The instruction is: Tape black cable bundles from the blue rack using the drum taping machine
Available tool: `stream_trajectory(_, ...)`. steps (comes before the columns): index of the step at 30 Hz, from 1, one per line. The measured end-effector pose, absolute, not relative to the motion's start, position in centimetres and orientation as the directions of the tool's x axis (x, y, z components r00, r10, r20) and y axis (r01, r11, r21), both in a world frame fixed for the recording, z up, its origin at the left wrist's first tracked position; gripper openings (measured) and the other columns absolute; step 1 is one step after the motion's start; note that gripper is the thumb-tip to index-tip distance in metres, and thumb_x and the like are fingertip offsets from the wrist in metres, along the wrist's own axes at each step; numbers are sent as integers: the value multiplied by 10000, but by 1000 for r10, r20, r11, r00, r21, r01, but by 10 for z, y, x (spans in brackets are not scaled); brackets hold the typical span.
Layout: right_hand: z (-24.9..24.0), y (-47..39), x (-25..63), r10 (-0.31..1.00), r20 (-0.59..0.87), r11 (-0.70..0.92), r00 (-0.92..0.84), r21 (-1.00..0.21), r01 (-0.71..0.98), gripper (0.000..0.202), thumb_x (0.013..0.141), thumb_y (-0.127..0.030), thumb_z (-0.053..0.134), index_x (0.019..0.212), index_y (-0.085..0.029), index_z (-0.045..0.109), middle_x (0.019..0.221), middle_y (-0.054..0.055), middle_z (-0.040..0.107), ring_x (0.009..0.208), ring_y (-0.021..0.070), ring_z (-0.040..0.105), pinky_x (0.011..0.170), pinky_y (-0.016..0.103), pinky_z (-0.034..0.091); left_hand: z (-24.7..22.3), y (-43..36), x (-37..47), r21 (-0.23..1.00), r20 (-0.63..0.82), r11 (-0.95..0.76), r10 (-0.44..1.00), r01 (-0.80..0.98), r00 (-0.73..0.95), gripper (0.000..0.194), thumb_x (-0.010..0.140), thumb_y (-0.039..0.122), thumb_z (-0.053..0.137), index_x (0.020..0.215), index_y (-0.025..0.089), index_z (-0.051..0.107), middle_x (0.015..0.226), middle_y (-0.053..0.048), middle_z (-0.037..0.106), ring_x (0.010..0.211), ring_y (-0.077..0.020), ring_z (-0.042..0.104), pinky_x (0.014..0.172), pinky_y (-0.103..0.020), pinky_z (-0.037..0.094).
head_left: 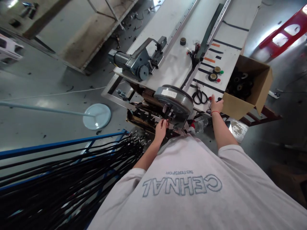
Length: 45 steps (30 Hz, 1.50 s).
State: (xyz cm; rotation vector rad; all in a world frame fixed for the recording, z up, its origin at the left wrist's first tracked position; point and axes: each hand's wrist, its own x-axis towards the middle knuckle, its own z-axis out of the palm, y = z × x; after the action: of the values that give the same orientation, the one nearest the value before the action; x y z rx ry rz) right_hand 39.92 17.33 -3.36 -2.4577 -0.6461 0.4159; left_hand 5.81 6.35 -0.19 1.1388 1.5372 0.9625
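My left hand point(161, 128) is closed in a pinch at the near side of a round, wheel-like machine head point(176, 95) with a white label; whatever lies between its fingers is too small to make out. At the table's near right corner, my right hand point(216, 105) has its fingers curled beside a small red piece point(210, 98). Something dark shows at those fingers, but its kind is unclear. Black-handled scissors point(200, 96) lie just left of that hand. From behind the machine head, a black cable bundle point(188, 76) runs up the white table point(165, 68).
Tape rolls point(212, 77) and black strips sit on the table. An open cardboard box point(257, 95) of dark rolls adjoins its right edge. A grey motor unit point(134, 62) stands at left. Black cables point(91, 166) hang over a blue rack point(72, 143). A round white base point(97, 116) rests on the floor.
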Motion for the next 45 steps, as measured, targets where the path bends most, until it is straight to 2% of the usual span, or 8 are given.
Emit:
stream_trajectory(5, -30, 174, 399, 531, -171, -739, 830, -573, 354, 765, 828, -682, 647, 1276, -72, 531, 1239, 275, 636, 1242, 379, 599, 1059, 498, 449, -12, 64, 50, 951, -219, 229, 973, 209, -74, 434, 904, 597, 539, 881, 178, 648, 650, -8, 601, 639, -157, 590, 679, -286, 518)
stream_trajectory(9, -28, 174, 399, 534, -176, -735, 827, -580, 351, 742, 817, -638, 688, 1269, -72, 527, 1248, 277, 634, 1247, 380, 593, 1064, 501, 443, -41, 43, 33, 845, -394, 337, 917, 415, 59, 327, 819, 508, 629, 779, 184, 644, 698, -29, 673, 688, -181, 626, 716, -293, 503)
stream_trajectory(12, -29, 174, 400, 539, -169, -731, 825, -581, 358, 719, 822, -621, 692, 1260, -77, 523, 1262, 275, 630, 1245, 375, 594, 1060, 497, 447, -65, 17, 15, 739, -507, 406, 861, 537, 47, 257, 768, 442, 652, 755, 186, 636, 750, -48, 703, 737, -202, 644, 753, -308, 501)
stream_trajectory(16, -31, 174, 402, 536, -171, -734, 827, -579, 356, 698, 816, -621, 700, 1241, -94, 531, 1263, 262, 634, 1225, 369, 608, 1050, 495, 460, -66, -10, -5, 752, -427, 383, 903, 537, -47, 300, 814, 484, 576, 792, 189, 628, 718, -37, 674, 706, -188, 606, 715, -292, 481)
stream_trajectory(20, -31, 175, 402, 521, -135, -725, 843, -590, 355, 700, 789, -617, 732, 1229, -112, 529, 1214, 241, 657, 1164, 363, 638, 1001, 487, 494, -35, -23, -14, 816, -315, 324, 944, 479, -101, 362, 856, 543, 533, 763, 199, 593, 619, 7, 567, 594, -151, 497, 592, -258, 403)
stream_trajectory(23, -30, 176, 401, 508, -124, -730, 852, -587, 350, 694, 782, -597, 748, 1225, -111, 527, 1179, 234, 666, 1131, 352, 649, 977, 467, 506, -14, -21, -10, 848, -265, 295, 955, 440, -131, 358, 900, 526, 508, 763, 202, 578, 623, 11, 546, 585, -145, 479, 569, -253, 385)
stream_trajectory(37, -27, 175, 398, 538, -200, -737, 819, -583, 342, 748, 833, -629, 680, 1285, -54, 521, 1274, 284, 622, 1237, 376, 595, 1056, 496, 448, 5, 37, 33, 851, -216, 246, 969, 465, -118, 268, 928, 428, 519, 801, 202, 588, 700, 1, 609, 719, -170, 589, 734, -267, 457)
stream_trajectory(45, -23, 173, 396, 550, -241, -732, 800, -601, 322, 768, 839, -646, 658, 1310, -62, 496, 1308, 298, 574, 1275, 406, 551, 1092, 523, 411, 0, 60, 43, 852, -186, 211, 977, 480, -100, 191, 845, 377, 629, 873, 188, 619, 800, -27, 684, 777, -187, 632, 773, -296, 487)
